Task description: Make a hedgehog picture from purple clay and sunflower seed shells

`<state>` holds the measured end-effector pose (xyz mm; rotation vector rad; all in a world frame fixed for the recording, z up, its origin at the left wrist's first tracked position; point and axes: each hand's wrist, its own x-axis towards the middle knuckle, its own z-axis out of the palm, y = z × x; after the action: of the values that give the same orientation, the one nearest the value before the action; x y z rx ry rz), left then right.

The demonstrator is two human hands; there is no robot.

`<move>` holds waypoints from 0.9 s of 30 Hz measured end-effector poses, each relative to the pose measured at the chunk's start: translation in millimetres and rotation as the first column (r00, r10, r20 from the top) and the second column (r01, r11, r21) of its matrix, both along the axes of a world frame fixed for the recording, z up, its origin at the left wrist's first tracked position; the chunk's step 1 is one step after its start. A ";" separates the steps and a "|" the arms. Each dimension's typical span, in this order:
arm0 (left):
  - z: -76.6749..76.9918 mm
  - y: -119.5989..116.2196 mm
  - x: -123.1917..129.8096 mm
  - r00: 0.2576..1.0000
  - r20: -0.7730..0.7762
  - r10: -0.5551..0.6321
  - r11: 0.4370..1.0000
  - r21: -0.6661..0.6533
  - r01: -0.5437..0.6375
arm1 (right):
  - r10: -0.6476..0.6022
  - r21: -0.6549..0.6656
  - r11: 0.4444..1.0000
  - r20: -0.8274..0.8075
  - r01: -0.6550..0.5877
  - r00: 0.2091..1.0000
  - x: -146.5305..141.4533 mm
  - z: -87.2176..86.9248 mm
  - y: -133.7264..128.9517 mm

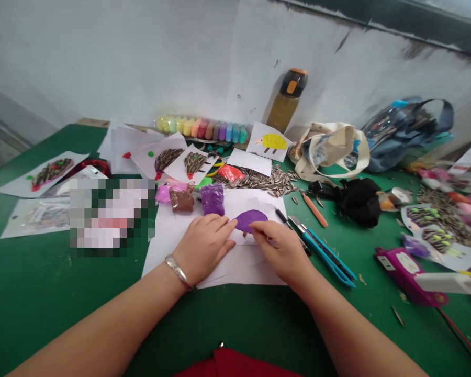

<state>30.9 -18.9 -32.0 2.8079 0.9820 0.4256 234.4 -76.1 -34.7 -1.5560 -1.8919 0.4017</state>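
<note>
A flat purple clay shape (251, 220) lies on a small white sheet over larger white paper (165, 246). My left hand (206, 243) rests on the paper at the shape's left end, fingers apart, holding nothing. At the shape's lower right edge is my right hand (278, 243), its thumb and forefinger pressed together on the purple clay. A small brown bit shows below the shape. Just behind my left hand sit a purple clay packet (212, 199) and a brown clay packet (181, 199).
Seed-covered hedgehog cards (168, 159), a clay set (200, 129) and a bottle (286, 102) stand or lie behind. Loose seeds (267, 179) are scattered. To the right are blue scissors (325, 254), an orange tool (314, 209), a black pouch (359, 201) and a magenta device (410, 275).
</note>
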 end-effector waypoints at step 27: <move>-1.1 -8.9 -7.2 0.996 0.074 -0.042 0.998 -0.042 0.046 | 0.110 -0.007 0.994 0.150 -0.110 0.983 -7.6 5.5 -8.9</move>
<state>23.7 -27.9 -33.1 2.7481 0.9020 0.4912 226.8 -85.0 -29.2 -1.5220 -2.1001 0.3389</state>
